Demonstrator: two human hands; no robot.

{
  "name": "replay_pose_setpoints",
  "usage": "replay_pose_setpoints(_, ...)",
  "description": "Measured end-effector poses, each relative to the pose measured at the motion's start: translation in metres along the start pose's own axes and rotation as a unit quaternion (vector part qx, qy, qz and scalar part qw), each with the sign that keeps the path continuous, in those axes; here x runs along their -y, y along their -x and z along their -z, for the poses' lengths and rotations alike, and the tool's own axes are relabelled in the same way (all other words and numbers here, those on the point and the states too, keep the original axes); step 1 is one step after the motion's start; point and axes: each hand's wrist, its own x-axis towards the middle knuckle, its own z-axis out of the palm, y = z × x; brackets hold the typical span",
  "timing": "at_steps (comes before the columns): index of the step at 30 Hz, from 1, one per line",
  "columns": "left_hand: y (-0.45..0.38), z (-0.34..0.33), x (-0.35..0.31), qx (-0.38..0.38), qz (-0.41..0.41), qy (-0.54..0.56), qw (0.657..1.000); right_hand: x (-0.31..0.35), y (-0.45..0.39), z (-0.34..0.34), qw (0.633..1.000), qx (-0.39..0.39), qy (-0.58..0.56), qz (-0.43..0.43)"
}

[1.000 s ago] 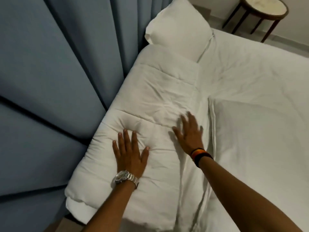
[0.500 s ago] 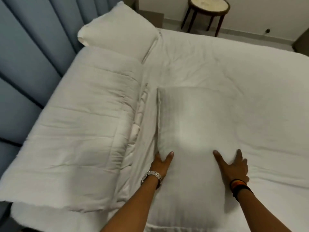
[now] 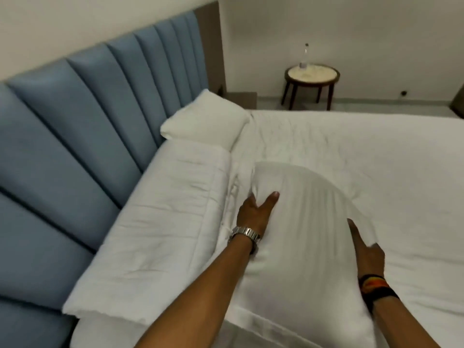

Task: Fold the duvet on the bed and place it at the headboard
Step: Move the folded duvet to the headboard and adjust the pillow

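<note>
The white duvet [image 3: 160, 222] lies folded in a long thick strip along the blue padded headboard [image 3: 82, 126]. Beside it, a white pillow [image 3: 308, 234] is lifted off the bed sheet [image 3: 376, 167] and bulges upward. My left hand [image 3: 256, 212], with a metal watch on its wrist, grips the pillow's left edge. On the pillow's right edge my right hand [image 3: 366, 249] holds on, coloured bands at its wrist.
A second white pillow [image 3: 206, 121] rests at the far end of the duvet against the headboard. A round side table [image 3: 311, 76] with a bottle [image 3: 304, 56] stands by the wall beyond the bed.
My hands left the folded duvet, moved right onto the pillow and took hold of its sides. The pillow has risen off the sheet, and my view has tilted up toward the headboard.
</note>
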Motion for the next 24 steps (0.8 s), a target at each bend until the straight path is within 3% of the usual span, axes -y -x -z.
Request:
replay_pose_setpoints(4,0.008,0.098,-0.065,-0.074,-0.101,-0.063,0.99,0.057,0.045,-0.072,0.998,0.01,-0.041,0.048)
replay_pose_setpoints(8,0.0,0.232,-0.083,-0.132,-0.088,-0.134,0.978,0.092,0.101,-0.165,0.99,0.096,0.048,0.091)
replay_pose_setpoints(11,-0.014,0.317,-0.053,-0.144,-0.016,-0.175,0.974,0.078,0.144,-0.228,0.973,0.166,0.147,0.072)
replay_pose_setpoints(14,-0.031,0.37,0.03,-0.134,0.077,-0.206,0.966,0.026,0.163,-0.272,0.941,0.245,0.235,0.002)
replay_pose_setpoints(16,-0.041,0.389,0.088,-0.112,0.123,-0.244,0.955,-0.002,0.172,-0.296,0.929,0.235,0.283,-0.037)
replay_pose_setpoints(18,-0.057,0.397,0.129,-0.116,0.095,-0.274,0.95,-0.012,0.178,-0.32,0.944,0.156,0.29,0.03)
replay_pose_setpoints(20,-0.07,0.397,0.139,-0.146,0.011,-0.31,0.939,0.001,0.18,-0.346,0.931,0.096,0.319,0.151)
replay_pose_setpoints(24,-0.105,0.384,0.139,-0.161,-0.143,-0.355,0.91,0.029,0.168,-0.422,0.853,0.148,0.4,0.3)
